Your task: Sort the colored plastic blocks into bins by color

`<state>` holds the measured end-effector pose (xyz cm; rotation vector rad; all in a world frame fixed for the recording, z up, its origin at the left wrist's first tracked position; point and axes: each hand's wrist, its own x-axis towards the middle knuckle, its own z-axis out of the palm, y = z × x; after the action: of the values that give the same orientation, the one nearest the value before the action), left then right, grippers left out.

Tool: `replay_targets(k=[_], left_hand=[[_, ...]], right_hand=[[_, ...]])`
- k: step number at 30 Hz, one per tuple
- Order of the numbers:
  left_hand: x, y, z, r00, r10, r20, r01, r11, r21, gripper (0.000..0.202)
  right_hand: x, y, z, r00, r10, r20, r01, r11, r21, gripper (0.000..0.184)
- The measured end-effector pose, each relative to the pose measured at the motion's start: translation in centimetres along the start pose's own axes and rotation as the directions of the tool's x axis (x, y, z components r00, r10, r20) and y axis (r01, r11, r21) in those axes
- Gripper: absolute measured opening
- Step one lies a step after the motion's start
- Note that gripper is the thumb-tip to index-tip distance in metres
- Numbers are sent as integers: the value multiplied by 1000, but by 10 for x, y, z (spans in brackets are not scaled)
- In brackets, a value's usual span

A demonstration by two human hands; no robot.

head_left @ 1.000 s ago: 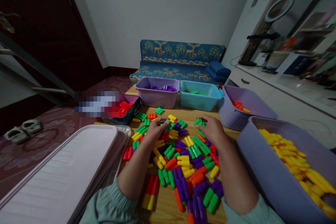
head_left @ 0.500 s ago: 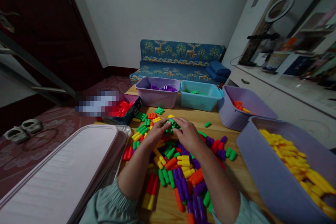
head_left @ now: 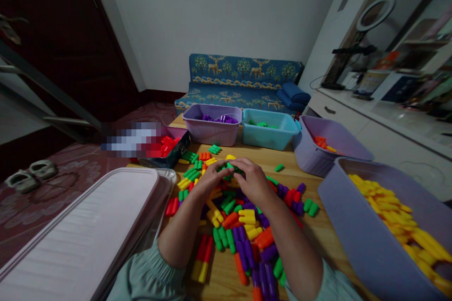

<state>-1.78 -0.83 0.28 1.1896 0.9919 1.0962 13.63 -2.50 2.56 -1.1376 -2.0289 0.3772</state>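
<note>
Fingers curled, my left hand (head_left: 212,177) and my right hand (head_left: 253,179) meet over the far part of a loose pile. Between them they grip green plastic building blocks (head_left: 229,169), partly hidden by the fingers. Beneath and around my forearms lie many mixed blocks, among them yellow blocks (head_left: 247,217), purple blocks (head_left: 244,247) and an orange block (head_left: 264,238). To the left of my left hand are more green blocks (head_left: 191,174). One single green block (head_left: 279,167) lies apart to the right of my right hand.
Along the back stand a purple bin (head_left: 211,132) of purple blocks and a turquoise bin (head_left: 266,140) with green ones. At right are a lilac bin (head_left: 309,148) with orange blocks and another (head_left: 348,225) with yellow. Leftward sit a dark box (head_left: 181,143) of red blocks and a pale lid (head_left: 88,225).
Both hands have stayed nearly in place. Their fingers have shifted slightly around the green building blocks, with the left fingertips now nearer the right ones.
</note>
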Motion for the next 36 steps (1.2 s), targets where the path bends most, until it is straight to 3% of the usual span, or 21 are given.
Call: replay_targets(k=[6, 11, 17, 21, 25, 28, 31, 36], left_hand=[[5, -4, -3, 996, 83, 12, -83, 997, -11, 39], [3, -3, -3, 998, 62, -5, -62, 997, -35, 46], [-5, 8, -1, 999, 32, 6, -32, 999, 23, 48], [-7, 11, 0, 996, 57, 72, -58, 998, 11, 46], [-8, 12, -1, 992, 71, 105, -72, 997, 5, 44], [-9, 13, -1, 991, 87, 105, -88, 996, 5, 46], [-9, 12, 0, 988, 115, 101, -118, 993, 22, 48], [-7, 8, 1, 995, 76, 62, -77, 997, 16, 52]], right_hand=[[1, -2, 1, 1000, 23, -12, -23, 1000, 14, 33], [1, -2, 0, 999, 37, -35, -36, 999, 13, 31], [0, 6, 1, 977, 184, -105, -177, 982, 70, 31], [0, 8, 0, 937, 345, -62, -318, 912, 260, 34], [1, 5, -5, 906, 412, 95, -396, 747, 534, 41], [1, 4, -7, 869, 485, 99, -440, 664, 605, 46], [2, 6, -5, 841, 538, 53, -448, 638, 626, 49], [3, 11, -3, 843, 537, -21, -415, 675, 610, 49]])
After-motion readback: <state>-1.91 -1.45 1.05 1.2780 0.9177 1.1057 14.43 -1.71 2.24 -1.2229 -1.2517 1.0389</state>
